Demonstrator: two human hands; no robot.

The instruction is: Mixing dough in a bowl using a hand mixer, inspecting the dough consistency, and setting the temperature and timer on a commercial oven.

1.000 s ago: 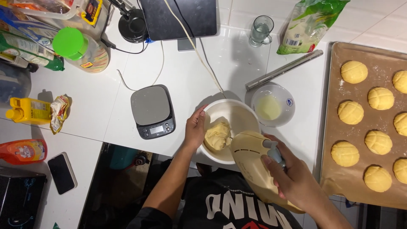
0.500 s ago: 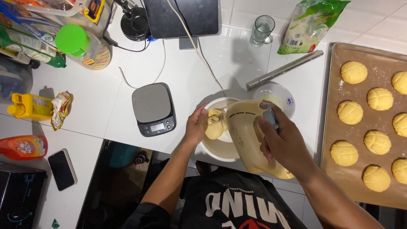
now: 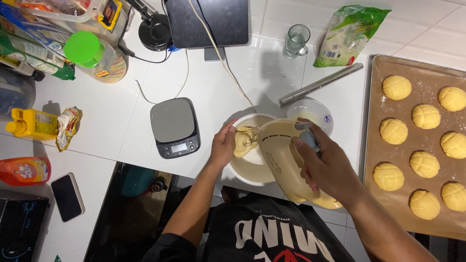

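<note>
Hand mixer [image 3: 286, 162], cream: gripped by closed right hand [image 3: 323, 167], beaters [image 3: 248, 140] in pale dough [image 3: 244, 140]. White bowl [image 3: 252, 167], at tabletop [image 3: 121, 131] edge: rim held by left hand [image 3: 223, 145]. Step judged: mixing; next calls for a steadied bowl. Change: half a second ago the mixer body stood higher, over the bowl.

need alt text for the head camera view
A right hand holds a cream hand mixer over a white bowl of yellow dough, which the left hand steadies on a white counter. A scale sits left, a bun tray right.
</note>
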